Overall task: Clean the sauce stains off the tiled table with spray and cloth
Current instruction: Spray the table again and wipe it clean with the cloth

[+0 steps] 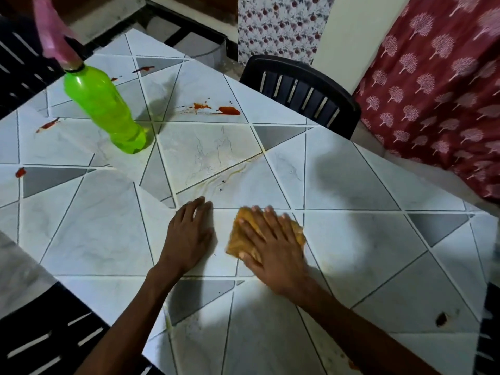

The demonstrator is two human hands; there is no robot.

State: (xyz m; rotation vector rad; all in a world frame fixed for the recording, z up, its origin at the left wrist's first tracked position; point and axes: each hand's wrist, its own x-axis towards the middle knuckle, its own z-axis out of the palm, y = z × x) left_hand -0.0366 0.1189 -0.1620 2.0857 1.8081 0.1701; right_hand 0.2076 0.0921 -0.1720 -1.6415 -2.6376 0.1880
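The cloth (243, 240), orange-yellow and folded, lies flat on the near centre of the tiled worktop (351, 190). The right hand (273, 247) presses on it palm down. Its grip is apart, with the fingers straight and spread over the fabric, not curled round it. The left hand (189, 234) rests flat on bare tile just beside the cloth, on its left, with the grip likewise apart and holding nothing.

Just beyond the hands a faint yellowish smear (230, 173) follows a grout line. Farther off, near the far edge, sit a red sauce blob (229, 110) and a red splatter (201, 106). A thin streak (143, 69) lies towards the far corner, a short streak (48, 125) left of the bottle, and a red spot (20, 172) at the left edge. A brown spot (441, 319) marks a tile at near right.

The spray bottle (105, 109) stands at far left, well apart from both hands. It has a translucent green body and a pink trigger head (54, 36). Its fill level cannot be told. No label or writing is legible.

A black slatted chair (300, 90) stands against the far edge. A second black chair (40, 345) is at the near-left corner. A red curtain (433, 90) with a pale tree print hangs at right, and a floral panel (281, 25) is behind.
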